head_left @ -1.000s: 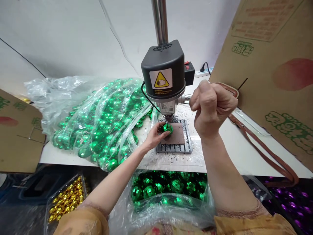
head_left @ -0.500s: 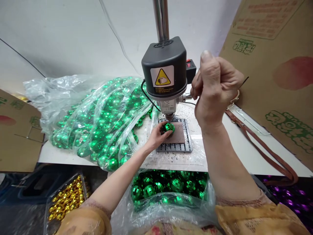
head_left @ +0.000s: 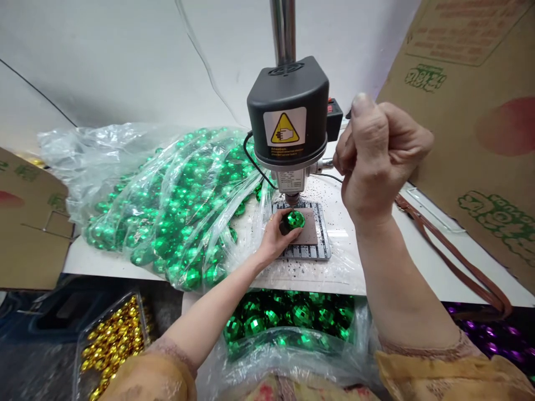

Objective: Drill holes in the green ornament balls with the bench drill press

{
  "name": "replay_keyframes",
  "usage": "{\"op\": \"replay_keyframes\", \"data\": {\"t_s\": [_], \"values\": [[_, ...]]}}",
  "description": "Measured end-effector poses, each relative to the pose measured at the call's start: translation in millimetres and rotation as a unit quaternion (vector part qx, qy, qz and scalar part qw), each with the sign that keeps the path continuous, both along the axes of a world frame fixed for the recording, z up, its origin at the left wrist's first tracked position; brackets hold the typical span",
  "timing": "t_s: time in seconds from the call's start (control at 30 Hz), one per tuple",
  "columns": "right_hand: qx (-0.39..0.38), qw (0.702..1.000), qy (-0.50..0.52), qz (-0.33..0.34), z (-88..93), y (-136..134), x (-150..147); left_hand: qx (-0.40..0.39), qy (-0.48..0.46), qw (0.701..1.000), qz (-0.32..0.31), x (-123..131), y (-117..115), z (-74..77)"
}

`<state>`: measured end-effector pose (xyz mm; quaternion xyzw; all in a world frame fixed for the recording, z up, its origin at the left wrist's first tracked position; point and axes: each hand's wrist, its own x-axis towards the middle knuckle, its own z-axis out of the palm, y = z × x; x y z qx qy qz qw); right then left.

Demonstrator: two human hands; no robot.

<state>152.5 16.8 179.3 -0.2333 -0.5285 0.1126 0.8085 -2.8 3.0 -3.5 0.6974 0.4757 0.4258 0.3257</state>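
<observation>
My left hand (head_left: 279,236) grips a green mirrored ball (head_left: 296,220) between thumb and fingers, resting it on a brown pad (head_left: 310,228) over the slotted metal base (head_left: 324,245). Right above the ball is the chuck (head_left: 292,199) of a black bench drill press (head_left: 288,106); whether the bit touches the ball is hard to tell. To the right of the machine, my right hand (head_left: 378,159) is raised in a closed grip beside the feed shaft (head_left: 325,164). Its fingers wrap the feed lever, which they mostly hide.
Many green balls fill a clear plastic bag (head_left: 167,206) on the left of the white table (head_left: 346,267). More green balls (head_left: 301,314) sit below the front edge. Gold balls (head_left: 112,340) fill a clear bin. Cardboard boxes (head_left: 468,122) flank the table; a brown strap (head_left: 455,250) lies right.
The view has shifted slightly, moving the machine rightward in the picture. A dark spot now shows on top of the ball. A thin dark rod behind my right hand has gone from sight.
</observation>
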Motion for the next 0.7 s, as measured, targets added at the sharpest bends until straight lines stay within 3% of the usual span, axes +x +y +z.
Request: {"op": "replay_keyframes", "data": {"t_s": [0.3,0.7], "values": [[0.073,0.996,0.041,-0.008,-26.8,-9,-6,0.031,-0.007,0.999,-0.001,1,1,-9.9],[0.081,0.993,0.059,-0.060,-32.4,-16,-10,0.030,-0.003,1.000,-0.008,0,1,-9.9]]}}
